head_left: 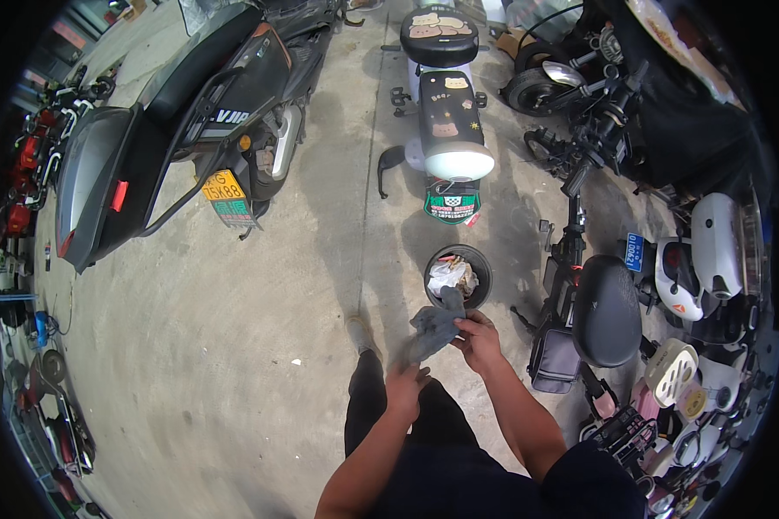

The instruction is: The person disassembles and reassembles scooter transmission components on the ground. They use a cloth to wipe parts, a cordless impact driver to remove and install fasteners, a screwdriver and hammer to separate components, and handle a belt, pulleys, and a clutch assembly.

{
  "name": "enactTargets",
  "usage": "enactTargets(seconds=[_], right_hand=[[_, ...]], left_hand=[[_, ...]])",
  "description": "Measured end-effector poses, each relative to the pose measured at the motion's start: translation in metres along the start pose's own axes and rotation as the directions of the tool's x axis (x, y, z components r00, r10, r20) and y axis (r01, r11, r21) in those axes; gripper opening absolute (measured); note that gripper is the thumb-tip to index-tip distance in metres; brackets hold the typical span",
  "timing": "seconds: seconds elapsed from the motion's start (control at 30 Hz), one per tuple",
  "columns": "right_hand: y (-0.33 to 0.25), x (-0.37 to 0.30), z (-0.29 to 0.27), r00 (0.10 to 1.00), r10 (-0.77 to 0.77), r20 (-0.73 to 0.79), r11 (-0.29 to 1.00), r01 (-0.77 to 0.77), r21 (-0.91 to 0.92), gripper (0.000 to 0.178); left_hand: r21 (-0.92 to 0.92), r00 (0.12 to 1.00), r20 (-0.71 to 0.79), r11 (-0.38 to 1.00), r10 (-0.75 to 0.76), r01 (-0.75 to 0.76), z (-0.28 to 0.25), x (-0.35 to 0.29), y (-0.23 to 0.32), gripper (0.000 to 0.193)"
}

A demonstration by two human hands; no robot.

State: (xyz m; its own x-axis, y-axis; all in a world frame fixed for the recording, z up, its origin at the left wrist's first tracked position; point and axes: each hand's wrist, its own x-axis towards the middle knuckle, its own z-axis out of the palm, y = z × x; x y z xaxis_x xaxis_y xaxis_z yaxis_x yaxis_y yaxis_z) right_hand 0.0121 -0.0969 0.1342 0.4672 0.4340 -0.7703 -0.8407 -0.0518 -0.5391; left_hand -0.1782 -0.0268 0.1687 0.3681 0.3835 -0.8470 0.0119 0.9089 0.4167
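Right of our right hand (479, 342) stands a black-seated scooter (608, 311); ahead, a white scooter with a black bear-patterned seat (447, 104). Just beyond, a round black bin (486, 270) holds crumpled white plastic (447, 275). Our right hand pinches limp grey cloth (434, 330); whether our left hand (404, 388) grips its near end, we cannot tell.

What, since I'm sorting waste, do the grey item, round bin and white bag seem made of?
Grey item: probably matte fabric, given its soft, limp folds.
Round bin: likely dull black plastic, judging by its evenly dark rim; rubber is possible.
White bag: apparently thin, slightly glossy plastic film, from its crumpled creases.
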Motion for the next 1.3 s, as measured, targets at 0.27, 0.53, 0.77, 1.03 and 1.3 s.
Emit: enactTargets(seconds=[0.27,0.53,0.77,1.03,1.3], right_hand=[[0.006,0.024,-0.039,0.961,-0.269,-0.064,0.83,0.198,-0.522,0.016],[-0.005,0.0,-0.041,0.871,-0.483,-0.09,0.173,-0.006,-0.985,0.033],[0.056,-0.037,0.041,0.833,-0.552,-0.023,-0.345,-0.254,-0.904,0.03],[0.183,0.032,0.223,0.907,-0.38,0.184,-0.403,0.017,-0.915,0.021],[0.351,0.074,0.47,0.938,-0.185,0.293,-0.187,0.259,-0.948,0.02]], left_hand=[[0.254,0.954,-0.146,0.942,0.262,-0.22,-0.115,-0.026,0.037,0.027],[0.242,0.845,-0.428,0.942,0.319,-0.233,-0.321,-0.082,0.05,0.026],[0.213,0.675,-0.67,0.951,0.31,-0.225,-0.515,-0.153,0.074,0.027],[0.131,0.434,-0.856,0.929,0.282,-0.345,-0.653,-0.195,0.114,0.029],[0.234,0.364,-0.873,0.935,0.323,-0.268,-0.766,-0.187,0.182,0.038]])
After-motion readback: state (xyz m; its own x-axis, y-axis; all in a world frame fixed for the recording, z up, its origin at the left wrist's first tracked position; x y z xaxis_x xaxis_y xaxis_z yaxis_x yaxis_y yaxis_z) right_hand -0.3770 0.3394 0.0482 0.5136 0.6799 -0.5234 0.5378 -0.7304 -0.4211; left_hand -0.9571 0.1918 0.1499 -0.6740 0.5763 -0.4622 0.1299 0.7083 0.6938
